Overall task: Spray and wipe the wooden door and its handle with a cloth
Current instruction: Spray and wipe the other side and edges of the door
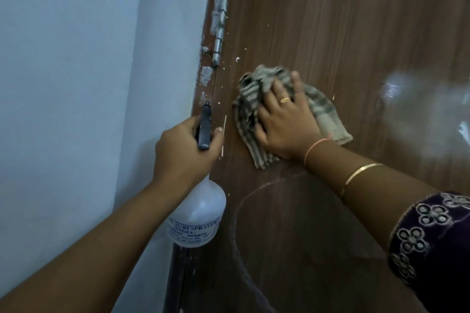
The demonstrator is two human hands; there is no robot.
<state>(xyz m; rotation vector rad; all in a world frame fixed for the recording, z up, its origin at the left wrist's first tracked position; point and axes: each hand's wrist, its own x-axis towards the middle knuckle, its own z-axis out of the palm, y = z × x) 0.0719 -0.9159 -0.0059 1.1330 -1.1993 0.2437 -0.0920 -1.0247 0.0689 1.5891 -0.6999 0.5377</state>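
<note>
The left hand [183, 150] grips a spray bottle [197, 213], its contents hard to judge; the right hand [284, 122] presses a cloth [256, 89] flat against the door [343, 33].

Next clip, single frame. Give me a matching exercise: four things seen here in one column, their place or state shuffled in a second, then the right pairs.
Column 1
1. spray bottle
2. cloth
3. hinge
4. gold bangle

Column 2
A. pressed against the wooden door under the right hand
B. at the door's left edge, flecked with white
C. gripped by the left hand
D. around the right forearm

Pairs: 1-C, 2-A, 3-B, 4-D
</note>
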